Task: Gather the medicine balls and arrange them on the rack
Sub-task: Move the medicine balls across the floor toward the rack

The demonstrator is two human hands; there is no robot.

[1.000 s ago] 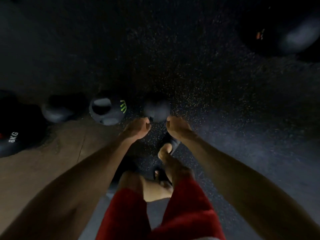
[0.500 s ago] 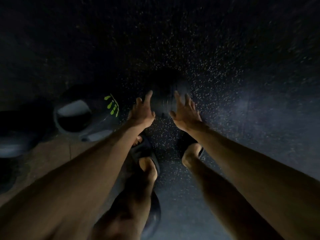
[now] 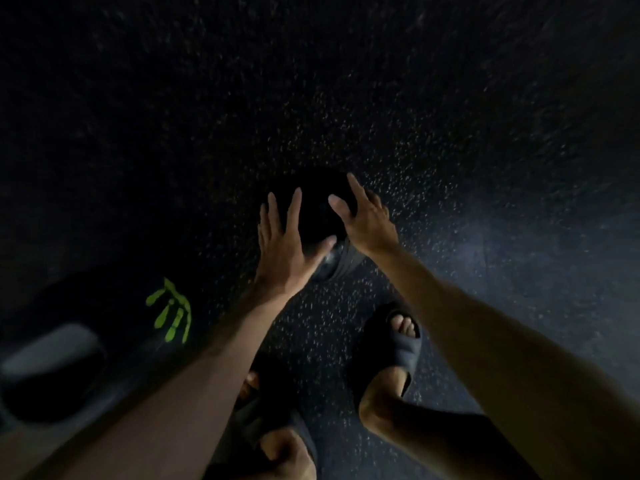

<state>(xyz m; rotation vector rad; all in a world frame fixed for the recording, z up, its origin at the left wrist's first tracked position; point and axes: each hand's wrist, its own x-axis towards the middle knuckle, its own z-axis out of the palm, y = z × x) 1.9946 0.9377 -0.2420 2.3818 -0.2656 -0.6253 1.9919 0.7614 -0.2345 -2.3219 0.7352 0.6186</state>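
Observation:
A small black medicine ball [image 3: 317, 216] lies on the dark speckled floor straight ahead of me. My left hand [image 3: 284, 244] lies against its left side with straight, spread fingers. My right hand [image 3: 365, 221] lies over its right side, fingers spread on the top. Whether either hand presses the ball I cannot tell in this dim light. A larger black ball with a green hand print and a grip opening [image 3: 104, 341] sits at the lower left. No rack is in view.
My two feet in dark slides [image 3: 398, 344] stand just behind the small ball. The dark rubber floor [image 3: 450, 133] stretches ahead and to the right, lit faintly on the right side.
I have bent lower and closer. Both hands moved forward from in front of the small ball onto its two sides. The other balls at the left have slid out of view.

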